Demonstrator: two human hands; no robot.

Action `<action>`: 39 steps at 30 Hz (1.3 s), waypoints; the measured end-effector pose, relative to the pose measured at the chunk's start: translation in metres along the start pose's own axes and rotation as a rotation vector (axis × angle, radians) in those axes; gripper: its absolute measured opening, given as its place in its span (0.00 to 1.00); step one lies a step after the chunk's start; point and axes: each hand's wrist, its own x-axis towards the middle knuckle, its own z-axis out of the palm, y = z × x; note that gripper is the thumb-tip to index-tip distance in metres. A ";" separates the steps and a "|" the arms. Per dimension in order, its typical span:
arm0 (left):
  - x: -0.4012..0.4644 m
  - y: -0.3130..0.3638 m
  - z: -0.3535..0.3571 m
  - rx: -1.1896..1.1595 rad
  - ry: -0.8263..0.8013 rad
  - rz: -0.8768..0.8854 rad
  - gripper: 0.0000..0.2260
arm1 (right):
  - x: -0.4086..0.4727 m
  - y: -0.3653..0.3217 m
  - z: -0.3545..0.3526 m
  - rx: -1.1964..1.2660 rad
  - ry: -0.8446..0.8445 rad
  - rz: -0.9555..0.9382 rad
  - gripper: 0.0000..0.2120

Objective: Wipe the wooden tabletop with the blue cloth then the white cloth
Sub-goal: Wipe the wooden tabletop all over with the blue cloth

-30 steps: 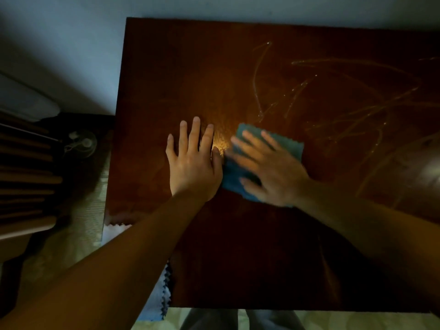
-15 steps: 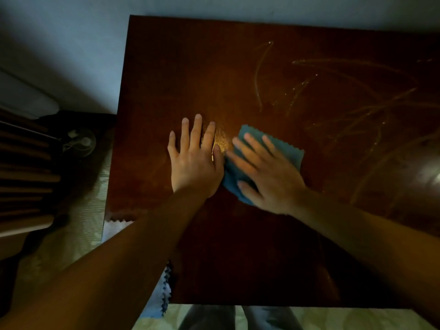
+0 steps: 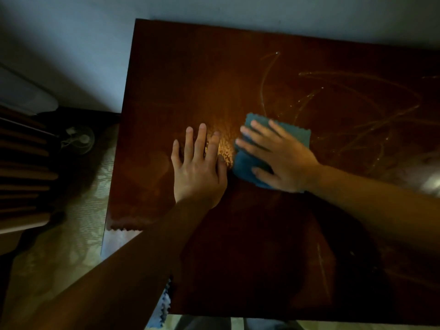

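Lying flat under right hand (image 3: pixel 281 160): blue cloth (image 3: pixel 242 163).

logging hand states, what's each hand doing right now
left hand: open, flat on the wooden tabletop
right hand: open, straight fingers pressing the blue cloth

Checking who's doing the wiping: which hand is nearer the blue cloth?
Right. The right hand presses flat on top of the blue cloth; the left hand lies flat on the wooden tabletop just left of it.
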 end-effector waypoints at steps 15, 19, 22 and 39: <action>0.002 0.005 -0.013 -0.001 -0.071 -0.026 0.23 | 0.008 -0.017 -0.004 0.049 0.019 0.290 0.33; 0.019 0.014 -0.023 0.017 -0.078 -0.014 0.23 | -0.012 -0.020 -0.004 0.027 -0.068 0.139 0.33; 0.047 0.021 -0.023 -0.004 -0.081 0.025 0.23 | -0.008 -0.009 -0.008 0.018 -0.106 0.067 0.33; 0.080 0.027 0.002 -0.059 -0.021 -0.039 0.23 | 0.059 0.091 -0.020 -0.030 0.116 0.054 0.30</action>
